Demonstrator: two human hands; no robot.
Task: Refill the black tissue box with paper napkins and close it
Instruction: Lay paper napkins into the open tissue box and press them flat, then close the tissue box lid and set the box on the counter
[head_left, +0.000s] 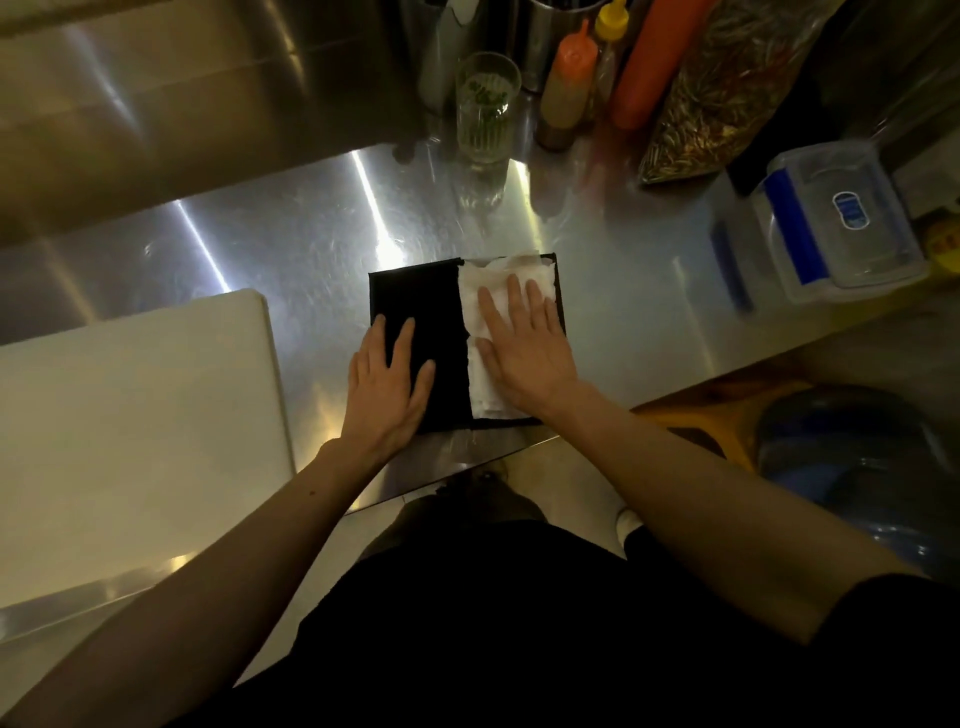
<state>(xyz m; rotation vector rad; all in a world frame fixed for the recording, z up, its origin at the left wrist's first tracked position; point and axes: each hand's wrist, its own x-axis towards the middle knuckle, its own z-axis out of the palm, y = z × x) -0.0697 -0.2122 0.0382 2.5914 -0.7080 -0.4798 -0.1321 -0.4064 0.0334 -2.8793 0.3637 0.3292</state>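
Hands flat on the half-covered black tissue box (415, 296).
Your left hand (387, 382) lay spread on its lid beside a white board (135, 415); your right hand (524, 348) pressed paper napkins (480, 306) inside, fingers splayed, with a glass (485, 106) and squeeze bottles (569, 83) standing behind on the steel counter (291, 234).

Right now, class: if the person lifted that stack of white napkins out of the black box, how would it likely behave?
The napkins look thin and crumpled at the edges, so they would probably flop and sag. The stack seems loose, so sheets may slide apart. The right hand lies flat on them, perhaps because they spring up.

Both hands flat (fingers spread), left (387, 382), right (524, 345)
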